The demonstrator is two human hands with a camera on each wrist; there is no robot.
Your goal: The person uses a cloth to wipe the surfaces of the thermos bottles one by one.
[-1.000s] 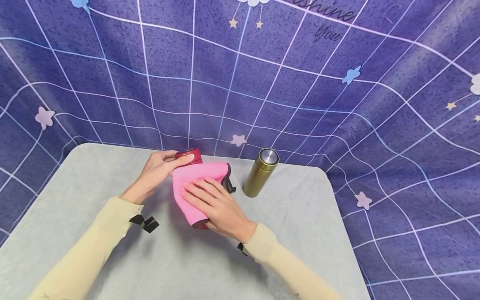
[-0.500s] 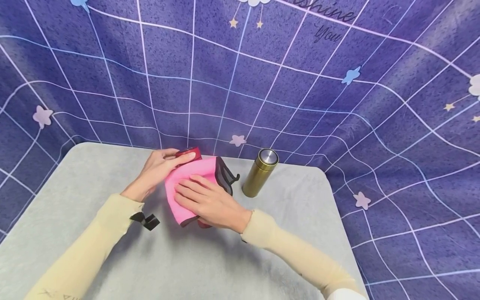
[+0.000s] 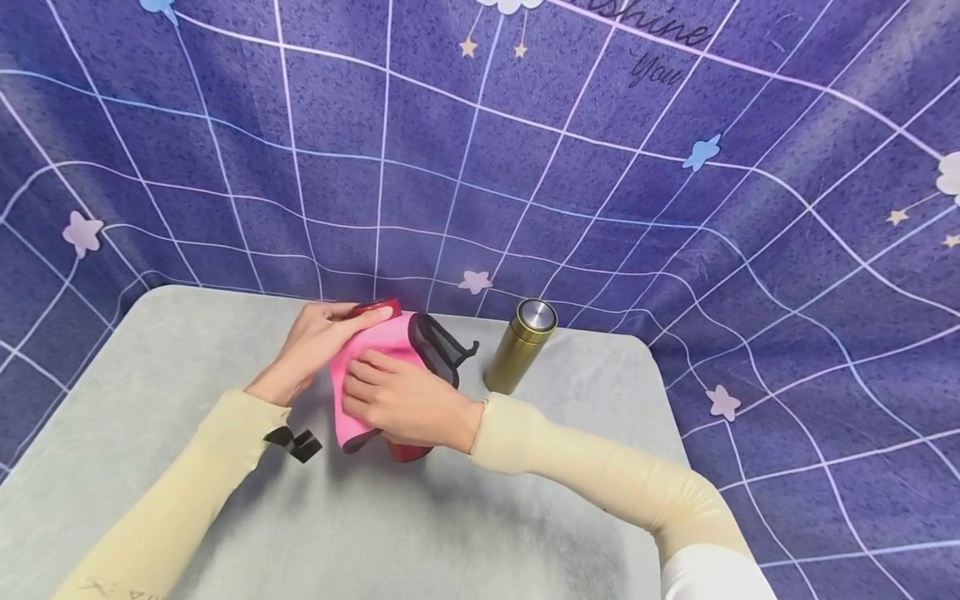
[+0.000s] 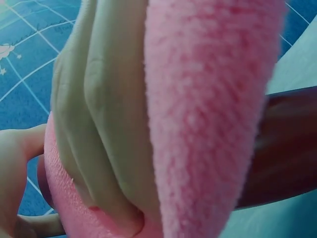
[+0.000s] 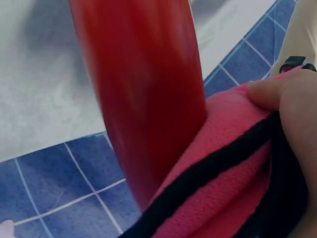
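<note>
My left hand [image 3: 313, 340] grips the capped top of a red thermos [image 3: 411, 452], which tilts over the table. A pink cloth [image 3: 384, 335] with black edging is wrapped over the thermos's middle. My right hand [image 3: 411, 403] holds the cloth against the thermos with curled fingers. In the right wrist view, the bare red body of the thermos [image 5: 143, 74] shows beside the cloth [image 5: 223, 158]. The left wrist view has the fluffy cloth [image 4: 208, 109] close up, hiding part of the thermos.
A gold thermos [image 3: 517, 350] with a silver lid stands upright right of the cloth. The grey-covered table [image 3: 225, 342] backs onto a blue grid-patterned curtain [image 3: 420, 150]. A black strap [image 3: 296, 443] hangs from my left wrist.
My right hand has shifted left around the thermos, and its fingers have curled more. The cloth has turned with it, showing more black edge at right. My left hand stays about where it was.
</note>
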